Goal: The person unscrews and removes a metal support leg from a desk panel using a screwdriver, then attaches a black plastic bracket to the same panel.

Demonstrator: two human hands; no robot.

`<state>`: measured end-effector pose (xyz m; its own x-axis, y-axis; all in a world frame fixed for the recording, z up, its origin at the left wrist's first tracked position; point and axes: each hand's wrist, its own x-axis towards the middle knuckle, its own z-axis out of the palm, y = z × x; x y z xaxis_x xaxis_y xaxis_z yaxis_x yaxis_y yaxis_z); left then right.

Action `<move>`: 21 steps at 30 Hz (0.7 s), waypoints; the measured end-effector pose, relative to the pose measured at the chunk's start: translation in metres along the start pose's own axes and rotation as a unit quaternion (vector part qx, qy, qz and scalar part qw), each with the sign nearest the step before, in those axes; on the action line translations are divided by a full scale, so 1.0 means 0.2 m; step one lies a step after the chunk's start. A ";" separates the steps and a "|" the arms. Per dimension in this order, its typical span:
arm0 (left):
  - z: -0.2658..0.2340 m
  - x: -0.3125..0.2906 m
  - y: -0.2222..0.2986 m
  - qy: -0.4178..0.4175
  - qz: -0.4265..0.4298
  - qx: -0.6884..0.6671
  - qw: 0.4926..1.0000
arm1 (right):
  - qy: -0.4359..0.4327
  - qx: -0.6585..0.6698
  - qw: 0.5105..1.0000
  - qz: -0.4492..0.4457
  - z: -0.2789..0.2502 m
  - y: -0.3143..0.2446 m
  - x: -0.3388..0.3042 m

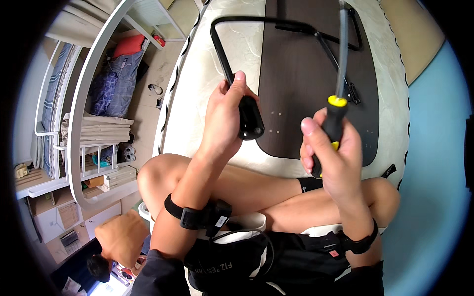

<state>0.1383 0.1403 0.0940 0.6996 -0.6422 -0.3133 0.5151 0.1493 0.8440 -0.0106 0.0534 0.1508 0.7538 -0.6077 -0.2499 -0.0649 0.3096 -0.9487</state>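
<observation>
My left hand (219, 116) is closed round the lower end of a bent black metal tube leg (218, 52). A glossy black plastic end piece (251, 121) shows beside its fingers. In my right hand (343, 158) is a screwdriver (335, 121) with a black and yellow handle, its shaft pointing up and away, blurred toward the tip. Beyond both hands a dark brown board (306, 98) with rounded corners and small screw holes lies flat on the bed. The tube runs over the board's far part, where a thin black brace (331, 54) also shows.
A pale mattress (222, 44) with dark piping lies under the board. My crossed legs (247, 182) are close below the hands. A blue wall (429, 148) stands on the right, a white bed rail (76, 123) on the left. Down at lower left, a person (123, 237) sits at a desk.
</observation>
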 end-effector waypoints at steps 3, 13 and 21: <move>0.05 0.01 -0.03 -0.036 0.071 0.029 0.996 | -0.001 -0.022 1.000 0.014 -0.04 0.08 0.02; 0.14 0.00 -0.07 -0.072 0.094 -0.134 0.984 | -0.042 -0.048 0.997 0.039 -0.07 0.13 0.03; 0.09 -0.01 -0.07 -0.138 0.106 -0.107 0.979 | -0.051 -0.030 0.998 0.033 -0.04 0.13 0.01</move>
<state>0.1201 0.1266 0.0904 0.6574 -0.7534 0.0133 0.4856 0.4371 0.7571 -0.0163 0.0547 0.1236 0.8084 -0.5092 -0.2952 -0.1546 0.3002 -0.9413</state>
